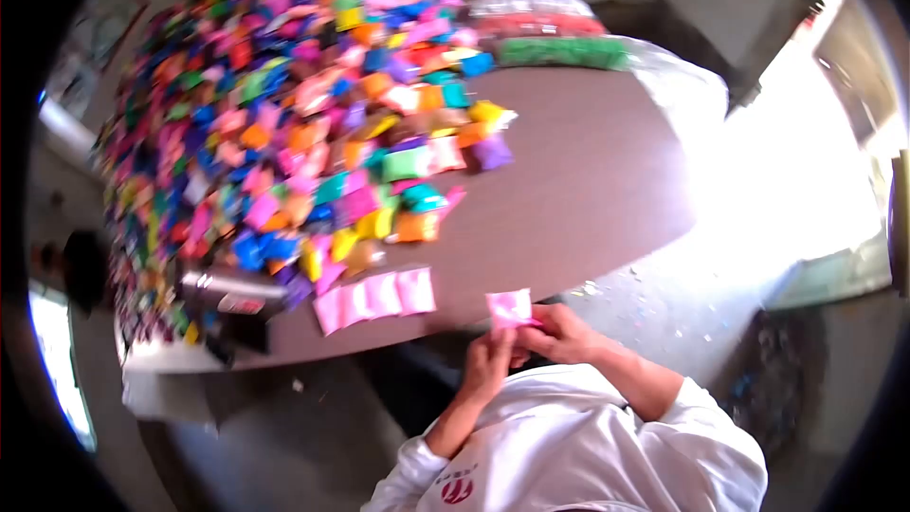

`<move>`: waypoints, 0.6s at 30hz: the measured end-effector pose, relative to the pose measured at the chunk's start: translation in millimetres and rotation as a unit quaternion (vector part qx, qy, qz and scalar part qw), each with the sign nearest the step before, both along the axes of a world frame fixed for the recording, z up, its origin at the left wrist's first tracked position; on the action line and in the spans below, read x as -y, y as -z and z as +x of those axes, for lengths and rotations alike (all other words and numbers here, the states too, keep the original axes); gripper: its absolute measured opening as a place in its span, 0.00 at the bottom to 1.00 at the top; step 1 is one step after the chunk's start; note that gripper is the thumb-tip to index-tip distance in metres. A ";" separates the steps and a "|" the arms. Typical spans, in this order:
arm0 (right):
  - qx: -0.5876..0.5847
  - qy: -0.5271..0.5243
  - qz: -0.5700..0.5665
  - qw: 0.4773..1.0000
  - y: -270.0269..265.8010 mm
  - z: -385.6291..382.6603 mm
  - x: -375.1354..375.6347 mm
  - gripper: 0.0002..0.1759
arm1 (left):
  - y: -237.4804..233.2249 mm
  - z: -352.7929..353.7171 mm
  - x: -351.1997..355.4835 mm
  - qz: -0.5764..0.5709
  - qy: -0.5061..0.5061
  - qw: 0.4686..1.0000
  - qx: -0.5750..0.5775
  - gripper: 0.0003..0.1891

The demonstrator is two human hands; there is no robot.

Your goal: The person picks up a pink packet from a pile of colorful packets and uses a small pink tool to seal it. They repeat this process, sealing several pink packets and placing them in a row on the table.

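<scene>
At the brown table's (588, 180) edge, left hand (488, 362) and right hand (561, 332) both pinch one small glossy pink sachet (509, 307)

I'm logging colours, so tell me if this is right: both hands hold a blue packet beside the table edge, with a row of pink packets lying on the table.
Not quite: the packet held by the left hand and right hand is pink, not blue, as the head view shows. The row of pink packets does lie on the table.
</scene>
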State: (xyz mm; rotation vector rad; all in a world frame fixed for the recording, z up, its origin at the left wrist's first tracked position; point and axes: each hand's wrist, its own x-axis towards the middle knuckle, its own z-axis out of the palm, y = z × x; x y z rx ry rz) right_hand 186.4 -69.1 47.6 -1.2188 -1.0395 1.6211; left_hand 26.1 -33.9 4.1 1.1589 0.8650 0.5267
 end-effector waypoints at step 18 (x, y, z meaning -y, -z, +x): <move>-0.098 0.129 0.046 0.986 17.2 -13.6 -3.7 0.10 | 3.1 -7.4 -6.3 0.023 0.041 0.997 0.057 0.24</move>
